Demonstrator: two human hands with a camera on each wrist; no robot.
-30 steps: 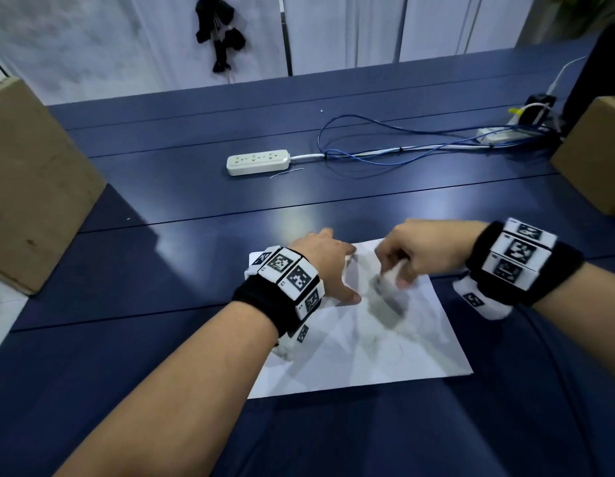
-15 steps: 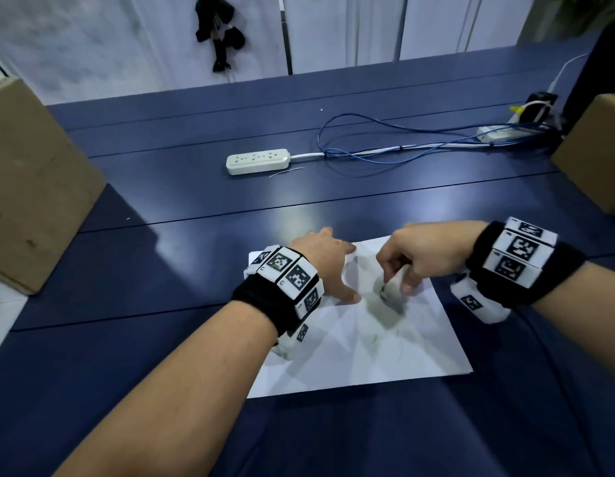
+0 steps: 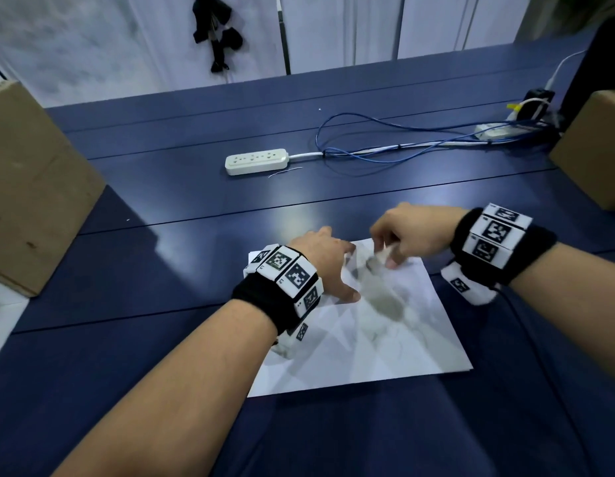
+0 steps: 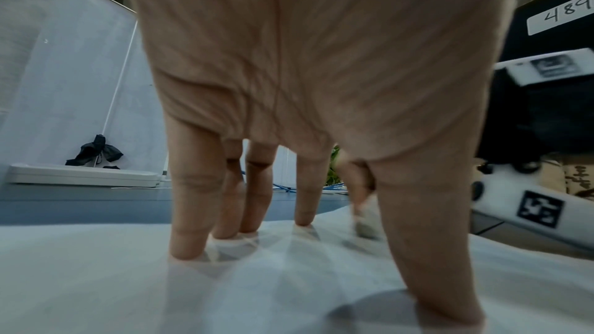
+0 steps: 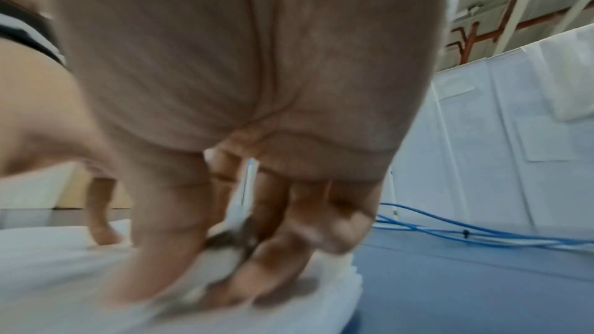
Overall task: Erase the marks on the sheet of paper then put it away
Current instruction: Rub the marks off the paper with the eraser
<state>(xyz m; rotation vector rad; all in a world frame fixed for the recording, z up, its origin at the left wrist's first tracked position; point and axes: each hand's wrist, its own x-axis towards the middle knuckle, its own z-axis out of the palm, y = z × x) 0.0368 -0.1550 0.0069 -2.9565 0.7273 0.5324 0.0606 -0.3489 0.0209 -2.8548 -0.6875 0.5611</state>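
Observation:
A white sheet of paper (image 3: 375,342) lies flat on the dark blue table (image 3: 161,270) in front of me. My left hand (image 3: 328,263) presses on its far left part with straight, spread fingers (image 4: 192,225). My right hand (image 3: 399,241) hovers low over the sheet's far edge and pinches a small whitish eraser (image 3: 381,258) with a dirty tip; the eraser (image 5: 231,240) shows blurred between thumb and fingers in the right wrist view and beside my left thumb as a grey stub (image 4: 364,222). Marks on the paper are too faint to make out.
A white power strip (image 3: 256,161) with blue and white cables (image 3: 385,151) lies further back on the table. Cardboard boxes stand at the left (image 3: 27,187) and right (image 3: 595,149) edges. White panels stand behind the table.
My right hand with the eraser has moved away from me along the sheet, from the middle towards its far edge, and is motion-blurred. My left hand has stayed pressed in place.

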